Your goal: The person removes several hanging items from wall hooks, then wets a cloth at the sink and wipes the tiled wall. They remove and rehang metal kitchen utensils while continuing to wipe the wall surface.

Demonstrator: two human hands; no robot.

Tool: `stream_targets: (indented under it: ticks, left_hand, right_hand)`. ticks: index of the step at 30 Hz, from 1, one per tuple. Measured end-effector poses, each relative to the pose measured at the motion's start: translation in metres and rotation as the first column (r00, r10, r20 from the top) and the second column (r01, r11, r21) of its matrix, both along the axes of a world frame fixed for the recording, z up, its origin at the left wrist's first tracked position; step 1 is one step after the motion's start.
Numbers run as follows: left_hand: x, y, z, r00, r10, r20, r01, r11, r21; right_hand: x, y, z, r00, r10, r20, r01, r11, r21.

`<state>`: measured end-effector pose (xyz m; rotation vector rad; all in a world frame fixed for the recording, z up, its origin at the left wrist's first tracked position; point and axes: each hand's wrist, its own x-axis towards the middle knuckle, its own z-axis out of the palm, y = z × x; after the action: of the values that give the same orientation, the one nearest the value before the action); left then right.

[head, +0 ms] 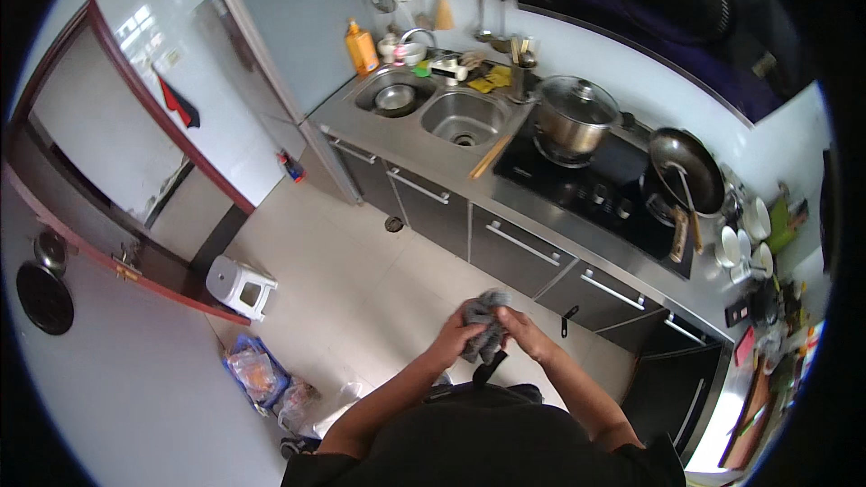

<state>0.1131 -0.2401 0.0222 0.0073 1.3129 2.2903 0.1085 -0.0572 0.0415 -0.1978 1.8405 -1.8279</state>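
A bunched grey cloth [484, 325] is held between my two hands in front of my body, above the tiled floor. My left hand [454, 339] grips it from the left side. From the right, my right hand [522, 333] presses on it with the thumb on top. Folds of the cloth hide some of the fingers. A black strap [488, 370] hangs just below the cloth, near my waist.
Ahead runs a steel counter [399, 130] with a double sink [465, 123], a gas hob [561, 182], a lidded pot [575, 115] and a tilted wok [687, 169]. A white stool [240, 287] and a blue basket [260, 372] with plastic bags stand on the floor at left.
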Motion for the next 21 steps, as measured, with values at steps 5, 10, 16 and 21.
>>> stream_targets:
  ticks: [5, 10, 16, 21]
  left_hand:
    - [-0.013, -0.129, -0.037, 0.82, 0.534, 0.203, -0.534, 0.843, -0.062]
    - [-0.059, -0.204, -0.057, 0.742, 0.615, 0.266, -0.655, 0.749, 0.097]
    - [-0.154, -0.257, -0.054, 0.754, 0.591, 0.287, -0.643, 0.753, 0.139]
    - [-0.27, -0.307, -0.051, 0.797, 0.539, 0.271, -0.584, 0.802, 0.122]
  right_hand:
    - [-0.054, -0.11, 0.017, 0.983, 0.168, -0.068, -0.164, 0.985, 0.061]
    - [-0.112, -0.136, 0.005, 0.981, 0.19, 0.039, -0.194, 0.97, 0.144]
    - [-0.214, -0.153, -0.024, 0.998, 0.052, 0.039, -0.059, 0.979, 0.197]
    - [-0.314, -0.189, -0.04, 0.999, -0.04, 0.006, 0.039, 0.992, 0.117]
